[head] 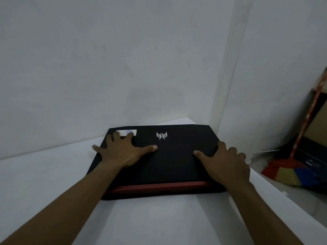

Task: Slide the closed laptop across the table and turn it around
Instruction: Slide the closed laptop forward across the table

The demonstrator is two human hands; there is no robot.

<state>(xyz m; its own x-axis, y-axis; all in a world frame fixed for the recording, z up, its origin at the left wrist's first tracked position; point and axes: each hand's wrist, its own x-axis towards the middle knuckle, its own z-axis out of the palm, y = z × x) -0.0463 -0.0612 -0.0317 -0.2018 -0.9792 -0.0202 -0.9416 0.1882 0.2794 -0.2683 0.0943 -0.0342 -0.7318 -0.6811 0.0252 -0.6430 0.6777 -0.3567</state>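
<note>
Head view looks down on a closed black laptop (164,161) lying flat on a white worktop (150,218), pushed toward the far corner where two pale walls meet. Its red hinge strip (159,187) faces the person, and a silver logo (161,135) sits just beyond the two thumbs.

Left hand (122,152) is spread wide and flat on the lid, palm down, its fingertips touching a white sticker (131,132) near the far corner and its little finger reaching off the side edge. Right hand (224,161) is also on the lid, thumb stretched inward across the top and fingers curled over the side edge, so it looks to be gripping the edge rather than only pressing.

Judging by the task, the slide or the turn is in hand. To do it well, downward pressure from the left palm should stay light, enough for friction but not enough to flex the lid. The curled right hand is the better pivot driver: pulling that edge toward the body while the left hand pushes away would spin the laptop flat. The wall just beyond the left fingertips leaves little room, so drawing the laptop nearer first seems wise. A broom (290,174) leans beyond the worktop past the right hand, clear of the swing
</note>
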